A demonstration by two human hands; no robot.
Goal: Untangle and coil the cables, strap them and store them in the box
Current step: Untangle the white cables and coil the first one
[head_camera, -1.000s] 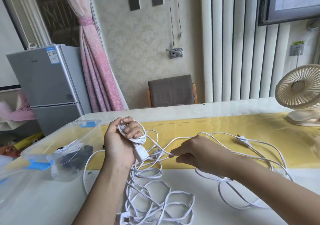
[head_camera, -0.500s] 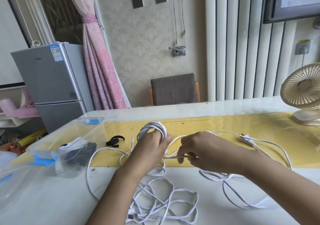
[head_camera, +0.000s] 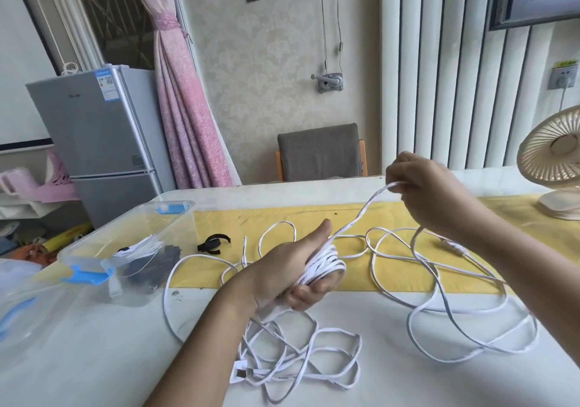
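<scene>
Some white cable and dark bundles lay in the clear box at the table's left edge. Just right of it, a black strap lay on the yellow mat. The left hand had its fingers curled round a white coil, thumb raised, above a loose tangle on the table. From the coil the cable rose to the right hand, which pinched it in the air. A fan stood far right.
</scene>
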